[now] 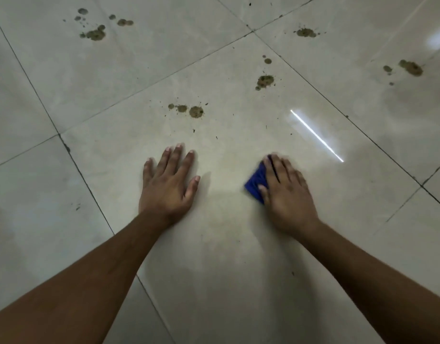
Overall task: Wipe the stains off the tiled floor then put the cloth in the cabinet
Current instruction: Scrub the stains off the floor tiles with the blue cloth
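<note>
A folded blue cloth (255, 181) lies flat on the pale glossy tiled floor (214, 256). My right hand (284, 192) presses on it with straight fingers and covers most of it. My left hand (168, 181) rests flat on the bare tile to the left, fingers spread, holding nothing. Brown muddy stains lie farther out: a cluster (189, 110) just beyond my left hand, one (265, 81) ahead of the cloth, others at the far left (94, 33), far centre-right (306, 33) and far right (411, 67). No cabinet is in view.
Dark grout lines (87, 180) cross the floor diagonally. A bright strip of reflected light (316, 135) lies right of the stains. Small dark specks are scattered around the central stains.
</note>
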